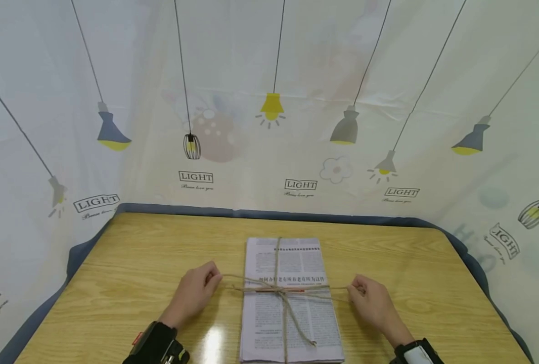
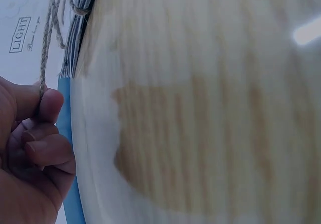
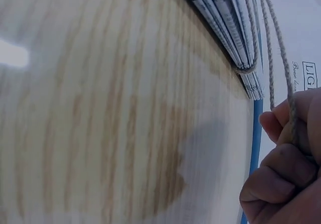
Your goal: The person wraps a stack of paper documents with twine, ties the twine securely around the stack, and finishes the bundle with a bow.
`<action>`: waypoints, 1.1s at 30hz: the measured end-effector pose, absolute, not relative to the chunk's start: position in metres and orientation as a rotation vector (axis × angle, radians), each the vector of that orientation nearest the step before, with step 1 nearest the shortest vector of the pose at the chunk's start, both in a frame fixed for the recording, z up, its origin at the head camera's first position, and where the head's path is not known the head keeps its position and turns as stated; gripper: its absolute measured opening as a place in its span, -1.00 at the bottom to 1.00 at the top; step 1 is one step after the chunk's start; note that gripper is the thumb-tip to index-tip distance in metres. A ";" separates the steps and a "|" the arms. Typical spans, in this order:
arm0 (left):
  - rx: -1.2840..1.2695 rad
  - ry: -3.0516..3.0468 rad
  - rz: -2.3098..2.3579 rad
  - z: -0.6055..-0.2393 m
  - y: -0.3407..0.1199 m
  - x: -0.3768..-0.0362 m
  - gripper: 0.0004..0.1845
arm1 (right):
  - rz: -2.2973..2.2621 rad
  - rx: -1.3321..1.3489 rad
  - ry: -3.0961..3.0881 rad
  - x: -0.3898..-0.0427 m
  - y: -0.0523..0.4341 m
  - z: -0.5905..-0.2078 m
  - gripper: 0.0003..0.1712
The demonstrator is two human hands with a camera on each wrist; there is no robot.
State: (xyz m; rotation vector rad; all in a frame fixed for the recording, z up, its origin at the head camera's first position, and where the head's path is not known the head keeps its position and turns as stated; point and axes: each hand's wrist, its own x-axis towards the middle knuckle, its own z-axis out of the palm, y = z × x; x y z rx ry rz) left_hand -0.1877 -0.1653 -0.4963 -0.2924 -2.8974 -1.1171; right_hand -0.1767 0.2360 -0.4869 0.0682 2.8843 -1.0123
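Note:
A flat stack of folded newspapers (image 1: 262, 323) lies on the table, bound lengthwise and crosswise with rough brown twine (image 1: 276, 260). At the centre of the top sheet the twine meets in a knot (image 1: 279, 290), and one loose end trails toward the near side. To the left of the stack, my left hand (image 1: 191, 294) pinches a strand of twine (image 2: 46, 43) between thumb and forefinger. On the opposite side my right hand (image 1: 375, 303) grips twine too, and the right wrist view shows two strands (image 3: 283, 53) running to its fingers. Both held lengths stretch sideways from the knot.
The wood-grain table (image 1: 160, 242) extends around the stack, with a blue-grey border (image 1: 297, 217) along its far edge. A pale cloth (image 1: 251, 60) printed with hanging lamps surrounds the table. Dark bands (image 1: 153, 344) are worn on both wrists.

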 end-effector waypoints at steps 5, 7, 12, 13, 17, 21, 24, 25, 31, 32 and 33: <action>-0.285 -2.885 -1.104 -0.499 -0.165 -0.187 -0.89 | -0.957 0.036 2.935 -0.174 0.238 -0.488 -0.80; -0.276 -2.888 -1.105 -0.498 -0.165 -0.187 -0.89 | -0.936 0.025 2.956 -0.174 0.239 -0.489 -0.82; -0.240 -2.902 -1.109 -0.498 -0.166 -0.187 -0.88 | -0.891 0.023 2.978 -0.175 0.240 -0.492 -0.83; -0.234 -2.903 -1.118 -0.498 -0.167 -0.187 -0.88 | -0.883 0.026 2.981 -0.176 0.241 -0.493 -0.83; -0.216 -2.900 -1.150 -0.498 -0.167 -0.187 -0.88 | -0.857 0.032 2.993 -0.176 0.243 -0.494 -0.83; -0.202 -2.889 -1.187 -0.498 -0.167 -0.187 -0.88 | -0.858 0.024 2.982 -0.176 0.244 -0.494 -0.84; -0.199 -2.879 -1.195 -0.498 -0.167 -0.187 -0.87 | -0.846 0.034 2.977 -0.176 0.244 -0.494 -0.83; -0.196 -2.875 -1.198 -0.498 -0.167 -0.187 -0.87 | -0.838 0.041 2.980 -0.176 0.244 -0.495 -0.83; -0.175 -2.838 -1.266 -0.499 -0.167 -0.188 -0.87 | -0.826 0.065 2.988 -0.175 0.246 -0.495 -0.83; -0.173 -2.830 -1.280 -0.499 -0.167 -0.188 -0.87 | -0.830 0.064 2.986 -0.175 0.246 -0.495 -0.83; -0.172 -2.824 -1.294 -0.499 -0.167 -0.188 -0.86 | -0.836 0.059 2.986 -0.174 0.246 -0.495 -0.84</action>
